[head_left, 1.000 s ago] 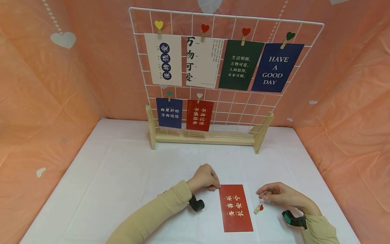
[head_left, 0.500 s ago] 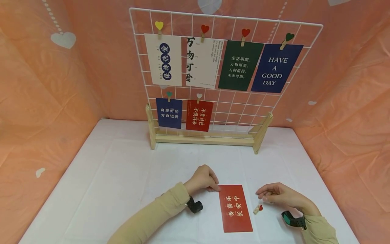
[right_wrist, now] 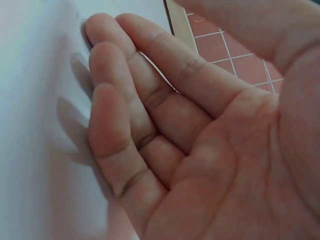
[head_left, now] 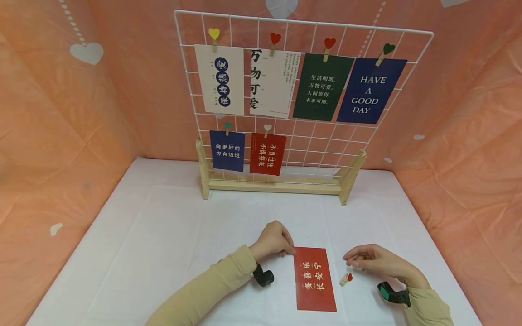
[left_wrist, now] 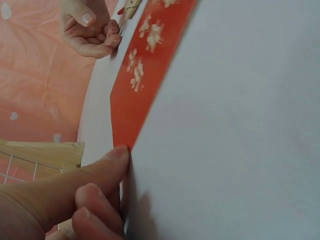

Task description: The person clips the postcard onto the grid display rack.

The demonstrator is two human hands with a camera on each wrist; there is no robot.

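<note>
A red postcard [head_left: 316,300] with light Chinese characters lies on the white tabletop. At its far left corner, my left hand [head_left: 274,239] pinches the card between thumb and finger. The left wrist view shows a fingertip [left_wrist: 119,152] right on that corner of the card [left_wrist: 131,112], with the other fingers curled below. To the right of the card is a small wooden clothespin [head_left: 344,280] with a red heart on it. Just beyond the clothespin, my right hand [head_left: 381,260] rests loosely bent on its side, and its palm [right_wrist: 215,185] holds nothing.
At the back stands a white wire grid [head_left: 314,149] on a wooden base [head_left: 273,186]. Heart clothespins hold several postcards there, among them a green one [head_left: 322,108] and a red one [head_left: 267,168]. Orange cloth [head_left: 73,136] walls in the table [head_left: 163,226].
The red postcard has turned slightly, its near edge shifting a little left while the left hand keeps its corner. My right hand and the clothespin look unmoved.
</note>
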